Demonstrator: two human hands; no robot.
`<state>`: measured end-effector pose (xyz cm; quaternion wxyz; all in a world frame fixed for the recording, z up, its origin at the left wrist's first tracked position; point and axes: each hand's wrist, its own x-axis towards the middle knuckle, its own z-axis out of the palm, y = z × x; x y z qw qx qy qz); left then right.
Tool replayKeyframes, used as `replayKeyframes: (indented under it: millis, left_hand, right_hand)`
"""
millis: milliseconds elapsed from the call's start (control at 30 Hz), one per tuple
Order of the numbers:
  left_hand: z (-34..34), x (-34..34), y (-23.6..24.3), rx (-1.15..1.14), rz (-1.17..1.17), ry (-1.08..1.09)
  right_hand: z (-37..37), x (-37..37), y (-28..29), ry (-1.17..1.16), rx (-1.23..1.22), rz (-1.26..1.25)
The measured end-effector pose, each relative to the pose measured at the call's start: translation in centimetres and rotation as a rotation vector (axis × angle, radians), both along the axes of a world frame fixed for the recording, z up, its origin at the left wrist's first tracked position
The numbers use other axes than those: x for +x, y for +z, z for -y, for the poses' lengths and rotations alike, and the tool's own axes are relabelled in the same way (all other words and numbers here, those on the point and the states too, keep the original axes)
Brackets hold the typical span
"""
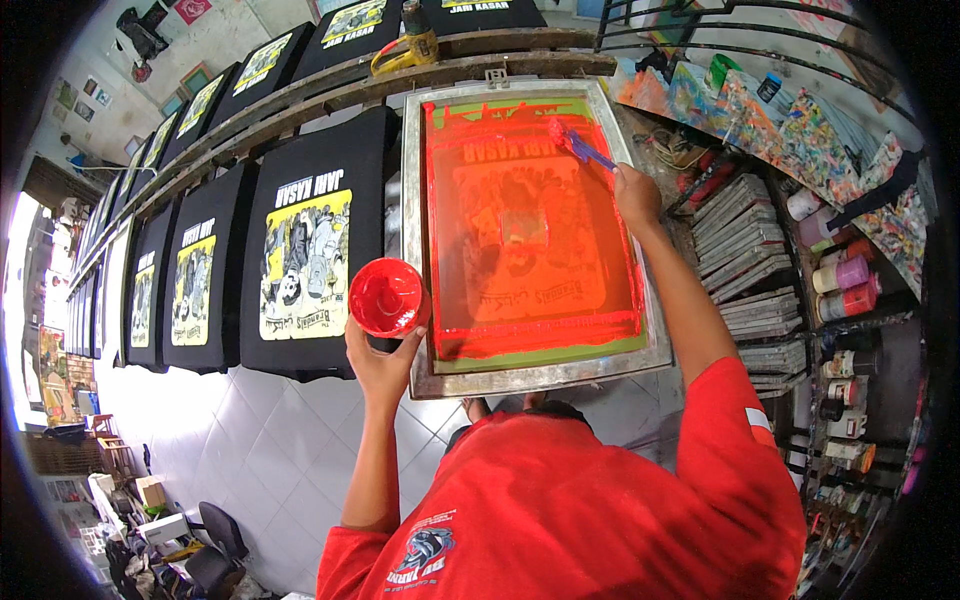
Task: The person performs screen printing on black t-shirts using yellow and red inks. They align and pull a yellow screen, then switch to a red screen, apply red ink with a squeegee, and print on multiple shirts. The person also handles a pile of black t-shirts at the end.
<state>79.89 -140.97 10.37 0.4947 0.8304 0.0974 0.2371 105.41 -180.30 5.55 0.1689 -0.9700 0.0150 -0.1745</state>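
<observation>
Red ink (535, 328) is covering most of the mesh (450, 225) inside the pale screen frame (412, 180), which is lying at the centre, in front of the person. The left grip (383, 362) is curling around a red cup (388, 297) near the frame's left edge, with the cup's mouth showing upward. The right grip (637, 198) is closing on the handle of a purple spatula (595, 152), whose ink-laden tip is hanging over the mesh's far right part; whether it is touching, I cannot tell.

The likeliest trouble is lying to the left: the nearest black shirt (258, 200) and its yellow print (305, 265) are sitting just beside the cup, so a tilting wrist or a drip running down the wall could be staining the cloth. The clot on the spatula is looking heavy, and a quick flick could be spattering the right rim or the stacked frames (740, 240). A hard blade could also be scraping the mesh, while attention split between 2 hands could be letting the cup tip unnoticed.
</observation>
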Motion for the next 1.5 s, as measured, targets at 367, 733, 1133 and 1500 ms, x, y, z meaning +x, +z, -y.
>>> replayKeyframes:
  millis: [367, 733, 1133, 1500]
  left_hand:
    - [-0.7, -0.9, 0.1, 0.008, -0.014, 0.032]
    - [-2.4, -2.0, -0.3, -0.019, 0.013, 0.054]
    - [-4.8, -4.0, 0.3, -0.004, 0.013, 0.116]
    - [-4.9, -1.8, 0.4, 0.127, 0.028, 0.089]
  right_hand:
    - [-4.5, -1.1, -2.7, 0.265, -0.408, 0.026]
    - [-12.5, -1.6, -3.2, 0.411, -0.395, 0.017]
    - [-20.0, -0.8, -1.2, 0.598, -0.442, -0.107]
    - [-16.2, -0.1, 1.3, 0.347, 0.464, 0.128]
